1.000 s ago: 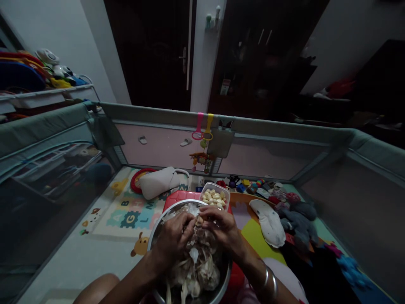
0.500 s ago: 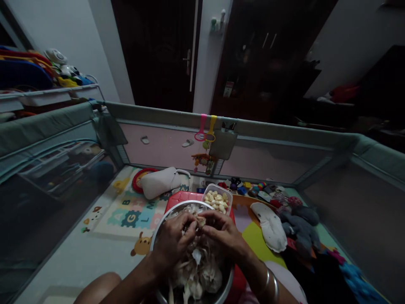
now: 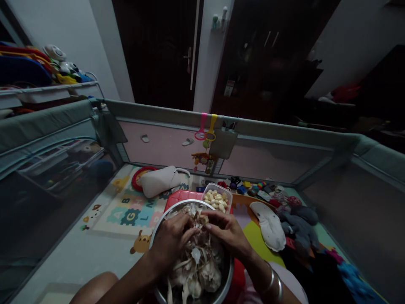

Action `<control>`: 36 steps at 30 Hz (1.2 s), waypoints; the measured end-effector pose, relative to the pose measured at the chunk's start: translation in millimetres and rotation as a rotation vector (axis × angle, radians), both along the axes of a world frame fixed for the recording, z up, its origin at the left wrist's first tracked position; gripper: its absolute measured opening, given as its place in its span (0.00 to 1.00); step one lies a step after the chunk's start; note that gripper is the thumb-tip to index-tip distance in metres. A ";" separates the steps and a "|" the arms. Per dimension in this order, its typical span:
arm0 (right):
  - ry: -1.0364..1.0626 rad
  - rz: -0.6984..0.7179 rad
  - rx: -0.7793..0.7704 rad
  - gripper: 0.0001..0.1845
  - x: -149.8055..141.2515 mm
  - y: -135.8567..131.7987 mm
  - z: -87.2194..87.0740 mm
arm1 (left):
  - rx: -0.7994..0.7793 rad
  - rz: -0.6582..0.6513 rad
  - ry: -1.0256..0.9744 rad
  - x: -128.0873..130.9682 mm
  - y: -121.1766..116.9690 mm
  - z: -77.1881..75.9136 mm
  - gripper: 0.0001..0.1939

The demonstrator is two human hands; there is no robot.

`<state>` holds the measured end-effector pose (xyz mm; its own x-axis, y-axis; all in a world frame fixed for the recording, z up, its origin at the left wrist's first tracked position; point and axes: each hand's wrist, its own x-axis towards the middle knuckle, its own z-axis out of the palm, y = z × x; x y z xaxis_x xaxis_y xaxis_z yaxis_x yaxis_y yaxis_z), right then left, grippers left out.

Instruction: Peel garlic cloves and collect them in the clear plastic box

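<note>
A steel bowl (image 3: 157,234) full of garlic bulbs and papery skins (image 3: 198,266) rests close in front of me on a red stool. My left hand (image 3: 171,241) and my right hand (image 3: 228,231) meet over the bowl, fingers pinched together on a garlic piece (image 3: 199,219) between them. Just beyond the bowl stands a clear plastic tub of peeled garlic cloves (image 3: 216,199). My right wrist wears metal bangles (image 3: 272,280).
I sit inside a padded playpen (image 3: 265,128) on an alphabet play mat (image 3: 133,209). A white pouch (image 3: 158,180), a red ring, soft toys (image 3: 297,226) and small toys lie around. Dark doors stand beyond the fence.
My hands keep working at the same garlic piece over the bowl; the fingertips have shifted slightly and the view has drifted a little.
</note>
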<state>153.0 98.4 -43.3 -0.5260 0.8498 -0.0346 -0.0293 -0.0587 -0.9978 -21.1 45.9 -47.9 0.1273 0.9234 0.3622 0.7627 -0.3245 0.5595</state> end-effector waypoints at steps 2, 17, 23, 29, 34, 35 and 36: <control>-0.051 -0.001 0.113 0.16 0.1 -1.9 0.2 | 0.040 -0.028 -0.036 1.0 -1.2 2.2 0.03; -0.243 -0.011 0.496 0.14 2.6 -5.1 -3.4 | 0.304 -0.205 0.021 3.0 0.3 0.5 0.09; -0.246 -0.020 0.532 0.14 -1.8 -5.8 -10.4 | 0.323 -0.181 0.126 2.9 -0.3 -1.8 0.08; -0.266 -0.020 0.526 0.12 -6.1 -9.4 -5.8 | 0.325 -0.156 0.079 5.0 0.4 -1.3 0.08; -0.105 -0.016 0.209 0.12 -2.4 -5.7 -1.3 | 0.207 -0.022 0.061 2.4 4.9 -3.8 0.08; -0.050 -0.022 0.114 0.12 -0.7 -3.4 -1.3 | 0.188 0.015 0.081 1.1 6.0 -4.5 0.08; 0.002 -0.032 0.032 0.12 1.0 -0.8 -1.6 | 0.170 0.043 0.101 -0.2 6.9 -5.0 0.08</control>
